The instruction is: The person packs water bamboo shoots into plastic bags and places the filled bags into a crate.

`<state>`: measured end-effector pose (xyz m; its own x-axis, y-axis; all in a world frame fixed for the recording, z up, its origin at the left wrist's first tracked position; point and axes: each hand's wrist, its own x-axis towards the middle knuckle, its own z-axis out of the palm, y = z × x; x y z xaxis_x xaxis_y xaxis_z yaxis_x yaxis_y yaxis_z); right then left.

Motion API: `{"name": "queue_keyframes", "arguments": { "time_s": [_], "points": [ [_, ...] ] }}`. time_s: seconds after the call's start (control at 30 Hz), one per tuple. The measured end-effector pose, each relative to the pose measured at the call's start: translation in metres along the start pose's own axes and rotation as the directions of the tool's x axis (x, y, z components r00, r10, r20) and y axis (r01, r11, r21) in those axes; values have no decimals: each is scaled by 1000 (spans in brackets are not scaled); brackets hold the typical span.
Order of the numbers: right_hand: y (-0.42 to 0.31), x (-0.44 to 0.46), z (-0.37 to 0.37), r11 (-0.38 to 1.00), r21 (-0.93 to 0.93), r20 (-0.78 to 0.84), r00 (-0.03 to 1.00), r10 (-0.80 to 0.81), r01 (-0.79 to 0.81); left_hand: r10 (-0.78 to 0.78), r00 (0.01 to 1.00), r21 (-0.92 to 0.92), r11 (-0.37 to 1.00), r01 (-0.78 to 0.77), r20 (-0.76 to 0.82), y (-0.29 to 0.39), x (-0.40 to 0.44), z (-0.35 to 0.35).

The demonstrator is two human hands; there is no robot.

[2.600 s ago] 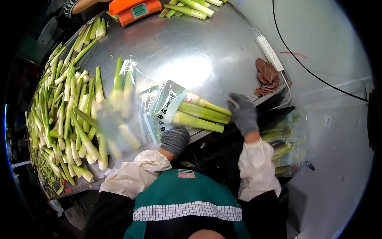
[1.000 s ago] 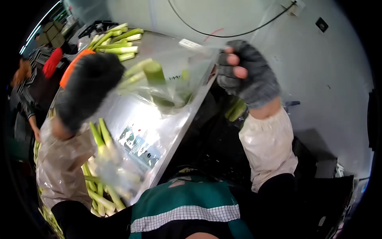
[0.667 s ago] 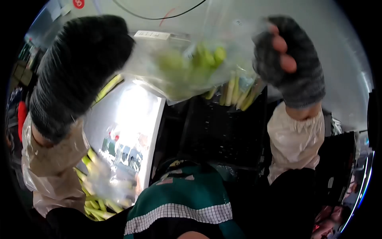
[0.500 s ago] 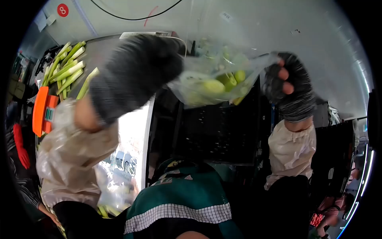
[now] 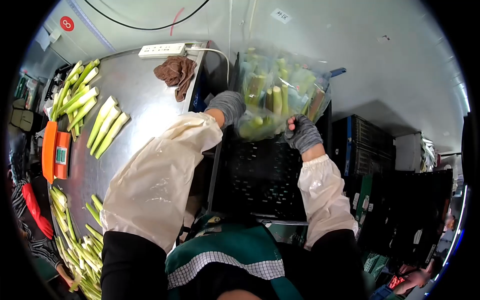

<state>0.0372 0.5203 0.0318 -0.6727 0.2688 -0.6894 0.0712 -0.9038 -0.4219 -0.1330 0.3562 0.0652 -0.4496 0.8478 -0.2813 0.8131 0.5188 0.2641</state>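
A clear plastic bag of pale green vegetable stalks (image 5: 257, 129) lies low over the black crate (image 5: 265, 175), in front of other filled bags. At its left edge is my left hand (image 5: 228, 107), in a grey knitted glove, closed on the plastic; its fingertips are mostly hidden. My right hand (image 5: 303, 134), in a matching glove with bare fingertips, pinches the bag's right side. Behind the held bag, several clear bags of stalks (image 5: 280, 82) stand upright in the far part of the crate.
On the metal table (image 5: 145, 95) at left are loose stalks (image 5: 107, 125), a brown cloth (image 5: 176, 74), a white power strip (image 5: 162, 50) and an orange scale (image 5: 55, 150). Black crates (image 5: 370, 145) are stacked at right. Another person's hand (image 5: 67, 277) touches stalks at lower left.
Both hands have come down and closer together, bringing the bag from up in front of me to the crate's far part. My view has shifted, showing more of the table.
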Motion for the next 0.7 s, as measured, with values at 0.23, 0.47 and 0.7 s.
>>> {"name": "queue_keyframes", "arguments": {
  "time_s": [0.23, 0.47, 0.7],
  "points": [
    [11, 36, 17, 866, -353, 20, 928, -372, 355, -199, 945, -40, 980, 196, -257, -61, 75, 11],
    [141, 152, -92, 66, -950, 289, 938, -192, 306, -464, 842, -481, 825, 297, -275, -40, 52, 9],
    [166, 178, -58, 37, -966, 227, 907, -354, 257, -614, 647, -823, 566, -37, -452, -43, -87, 36]
  ]
}}
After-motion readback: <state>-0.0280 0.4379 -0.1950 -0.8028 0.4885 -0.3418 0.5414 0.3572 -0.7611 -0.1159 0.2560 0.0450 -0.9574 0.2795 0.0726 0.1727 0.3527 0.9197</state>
